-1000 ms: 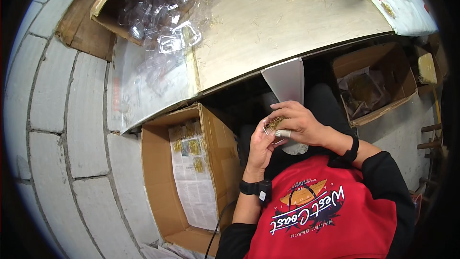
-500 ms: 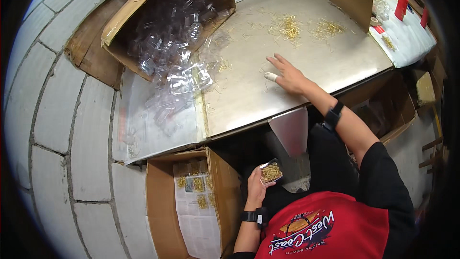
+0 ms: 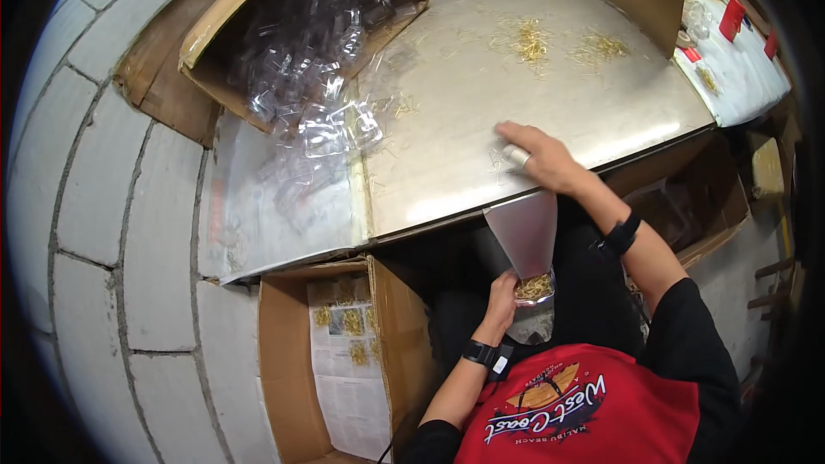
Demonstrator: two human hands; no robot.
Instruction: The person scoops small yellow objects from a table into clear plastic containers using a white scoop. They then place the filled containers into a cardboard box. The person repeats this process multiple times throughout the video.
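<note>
My left hand point(image 3: 501, 296) grips a small clear plastic box point(image 3: 533, 298) filled with thin gold wire pieces point(image 3: 534, 286). The box sits right under the lower end of a metal chute point(image 3: 524, 228) fixed to the table's front edge. Above that chute, my right hand point(image 3: 547, 161) is low over the metal tabletop, somewhat blurred, fingers stretched and apart. One of its fingers wears a white wrap. A few loose wire pieces point(image 3: 497, 165) lie at its fingertips. Whether the fingers touch the surface I cannot tell.
A tipped cardboard box point(image 3: 232, 26) spills clear plastic boxes point(image 3: 331, 129) onto the table's left. Gold wire heaps point(image 3: 531, 41) lie toward the back. Below left, an open carton point(image 3: 288, 369) holds several filled boxes point(image 3: 352, 322) on newspaper. White sheeting point(image 3: 743, 77) covers the right end.
My left hand has moved right and up, bringing the filled box beneath the chute. My right hand has come nearer the table's front edge, above the chute.
</note>
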